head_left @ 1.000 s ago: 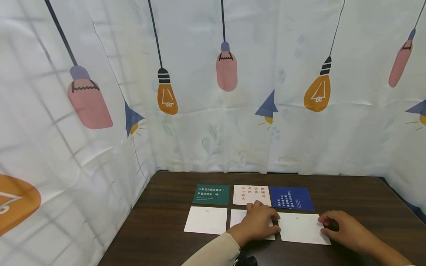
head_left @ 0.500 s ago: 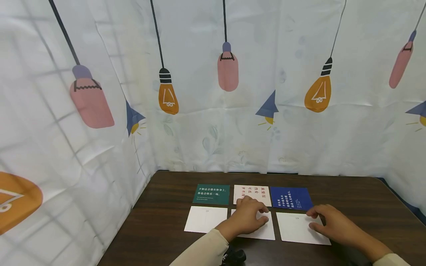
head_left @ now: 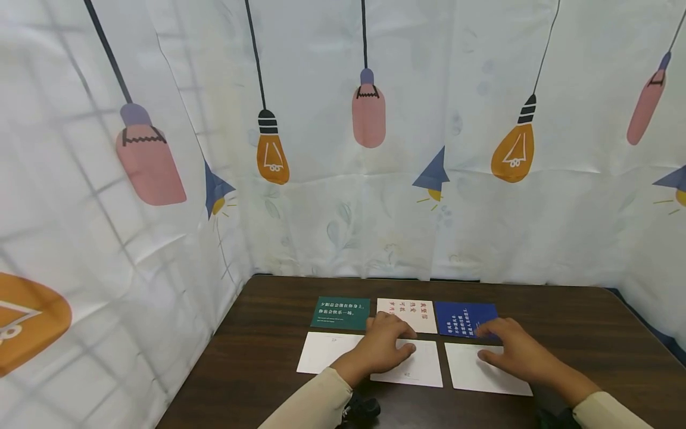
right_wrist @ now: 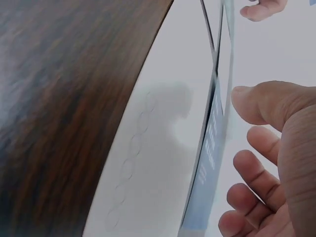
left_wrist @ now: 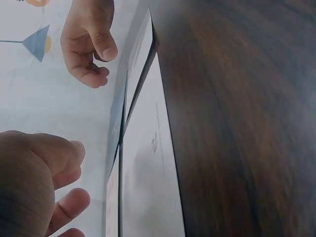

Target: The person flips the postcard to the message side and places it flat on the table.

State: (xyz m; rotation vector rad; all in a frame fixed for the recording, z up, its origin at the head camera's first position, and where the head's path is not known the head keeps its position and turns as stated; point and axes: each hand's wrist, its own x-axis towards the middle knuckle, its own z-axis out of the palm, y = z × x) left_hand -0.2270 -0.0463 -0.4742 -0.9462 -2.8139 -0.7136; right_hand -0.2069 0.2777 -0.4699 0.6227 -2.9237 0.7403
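Note:
Two rows of postcards lie flat on the table. At the back are a green card (head_left: pixel 340 313), a cream card with red writing (head_left: pixel 426 316) and a blue card (head_left: pixel 454 319). Three white cards form the front row: left (head_left: pixel 321 353), middle (head_left: pixel 423 364) and right (head_left: pixel 474 372). My left hand (head_left: pixel 379 345) hovers over the middle white card, fingers loosely bent, holding nothing. Over the right white card and the blue card's corner is my right hand (head_left: pixel 511 351), thumb and fingers apart. In the right wrist view its shadow falls on the white card (right_wrist: pixel 153 148).
The dark wooden table (head_left: pixel 230 375) extends around the cards. A white curtain (head_left: pixel 311 232) printed with lamps and bulbs hangs behind the table and along its left side. A black wrist strap (head_left: pixel 361 410) shows beside my left sleeve.
Both hands have drawn back from the right white card's edges and drifted left, rising off the cards. That card has barely shifted.

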